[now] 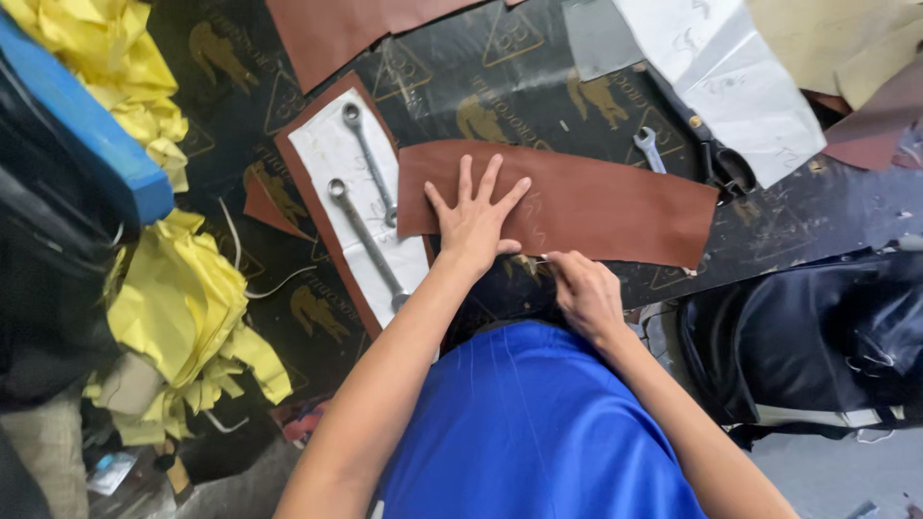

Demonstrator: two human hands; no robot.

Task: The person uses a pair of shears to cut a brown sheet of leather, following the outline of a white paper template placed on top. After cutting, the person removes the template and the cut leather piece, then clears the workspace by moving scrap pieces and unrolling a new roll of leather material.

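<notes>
Brown leather lies flat under my fingers. My left hand is spread wide, all five fingers fanned out, and it presses the brown leather piece down on the dark work board. My right hand is curled tight at the near edge of the leather, pinching something thin and pale. It is too small for me to tell what it is. It may be a pen or a little blade.

Faint light lines show on the leather, just beside my left thumb. I think some marking is already done there. The leather is in one piece, so I think most of the work is left.

To the left of my hand lies a white sheet on another brown leather strip. Two long spanners rest on it and hold it down. A small spanner lies past the far edge of my leather. Black scissors lie near it, partly under white paper patterns. More brown leather is at the far side of the board.

Yellow cloth is piled on my left, next to a blue board. A black bag sits on my right.
</notes>
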